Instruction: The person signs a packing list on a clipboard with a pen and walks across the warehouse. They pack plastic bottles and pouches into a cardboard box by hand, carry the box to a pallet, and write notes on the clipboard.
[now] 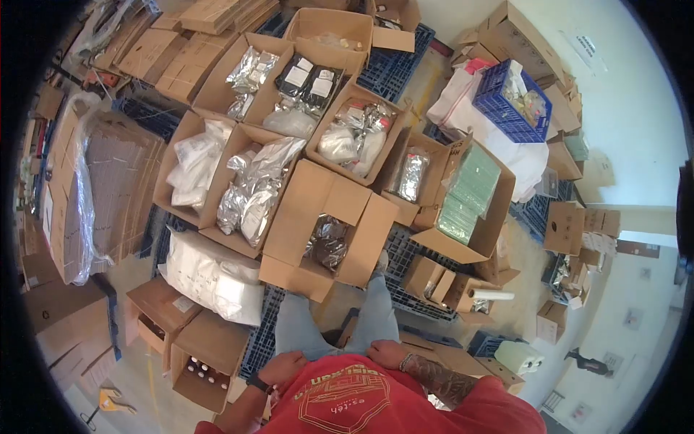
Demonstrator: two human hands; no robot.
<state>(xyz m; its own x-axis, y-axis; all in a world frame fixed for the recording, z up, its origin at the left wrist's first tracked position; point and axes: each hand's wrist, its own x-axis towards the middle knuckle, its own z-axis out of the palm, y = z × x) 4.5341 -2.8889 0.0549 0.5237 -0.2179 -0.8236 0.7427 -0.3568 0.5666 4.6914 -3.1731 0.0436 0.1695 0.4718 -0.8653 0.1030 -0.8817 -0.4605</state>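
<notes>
My left hand (282, 367), below a dark wristband, rests at the waist by the hem of the red shirt (347, 394). Its fingers are curled in and no object shows in them. On the other side of the waist lies my right hand (388, 354), also closed, with a bracelet on the wrist. Both hands touch the top of the grey-blue trousers (298, 325). Just in front of my legs stands a cardboard box (296, 239) with its flaps partly folded in. Dark shiny packets (329, 242) show through its opening.
Open cartons (314, 25) with silver and clear bags stand ahead. A white sack (210, 278) lies at left, near flattened cardboard (119, 188). Right are a carton of green packs (463, 195), a blue crate (491, 108) and blue pallets (405, 253). Farther right is a person (589, 363).
</notes>
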